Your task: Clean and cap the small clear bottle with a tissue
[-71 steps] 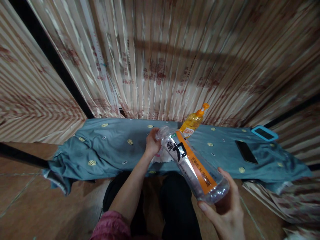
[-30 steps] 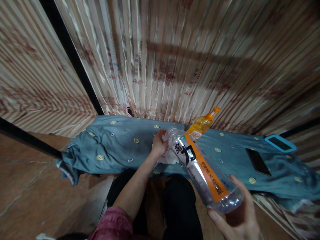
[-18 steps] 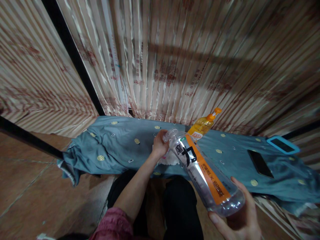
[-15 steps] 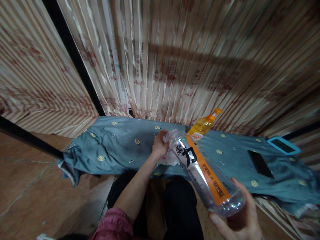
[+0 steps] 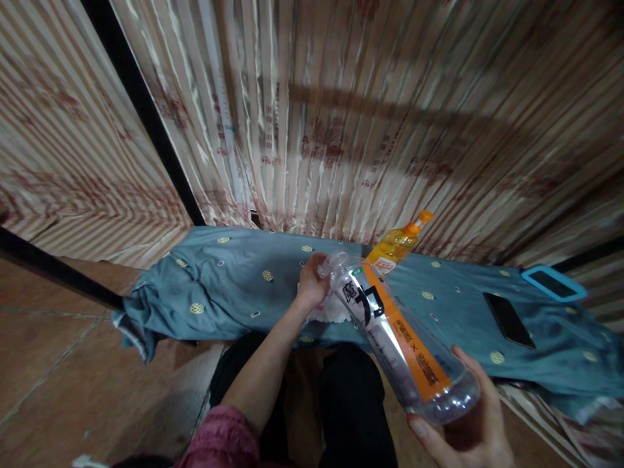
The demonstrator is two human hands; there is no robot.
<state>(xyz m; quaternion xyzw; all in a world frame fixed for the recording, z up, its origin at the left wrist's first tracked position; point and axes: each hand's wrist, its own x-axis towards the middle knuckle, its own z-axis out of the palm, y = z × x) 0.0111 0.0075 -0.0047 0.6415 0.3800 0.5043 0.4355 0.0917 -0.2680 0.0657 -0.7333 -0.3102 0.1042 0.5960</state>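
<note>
A large clear plastic bottle (image 5: 390, 331) with an orange label and dark lettering is held tilted above my lap, its neck toward the upper left. My left hand (image 5: 312, 281) is closed around the neck. At the other end, my right hand (image 5: 470, 422) grips the bottle's base between thumb and fingers. The bottle looks see-through, with no coloured liquid visible. Behind its upper part stands a yellow pump bottle (image 5: 394, 249) with an orange top. Partly hidden under my left hand and the bottle lies something white and crumpled (image 5: 332, 308), perhaps tissue.
A narrow surface covered with a blue-grey cloth (image 5: 234, 279) runs across in front of my knees. On its right lie a black phone (image 5: 508, 318) and a blue-rimmed oval object (image 5: 554, 283). Striped curtains (image 5: 331, 130) hang behind, with a dark pole (image 5: 146, 117) at left.
Almost nothing differs. Both hands keep their hold on the clear bottle, which has shifted only very slightly.
</note>
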